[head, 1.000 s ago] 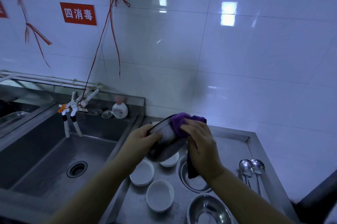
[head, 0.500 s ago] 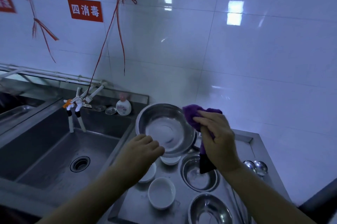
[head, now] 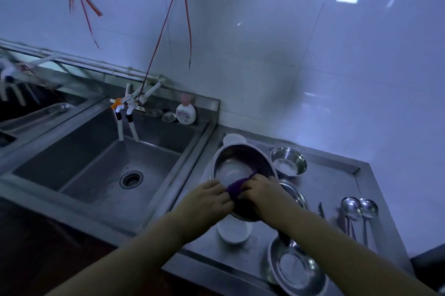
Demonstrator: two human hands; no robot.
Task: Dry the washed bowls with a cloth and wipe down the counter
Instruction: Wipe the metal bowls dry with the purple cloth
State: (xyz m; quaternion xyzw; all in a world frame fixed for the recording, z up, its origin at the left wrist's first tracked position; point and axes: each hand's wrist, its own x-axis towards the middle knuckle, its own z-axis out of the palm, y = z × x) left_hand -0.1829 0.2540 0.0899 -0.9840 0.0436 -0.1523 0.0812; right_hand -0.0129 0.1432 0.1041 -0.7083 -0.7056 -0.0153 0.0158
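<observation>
Both hands meet at the near rim of a big steel bowl (head: 240, 165) held over the counter (head: 332, 180), its opening tipped toward the person. Left hand (head: 207, 201) has its fingers curled over the rim, gripping the bowl at its near-left edge. Right hand (head: 262, 191) pinches a purple cloth (head: 237, 187) against the rim, with part of the cloth reaching down inside the bowl. On the counter sit a small steel bowl (head: 289, 162) by the back wall, a white bowl (head: 234, 232) just under the held one, and another steel bowl (head: 295, 269) at the near edge. Two ladles (head: 358, 207) lie side by side to the right. Left of the counter is the sink (head: 101, 170), with a soap bottle (head: 186, 114) on its back ledge.
</observation>
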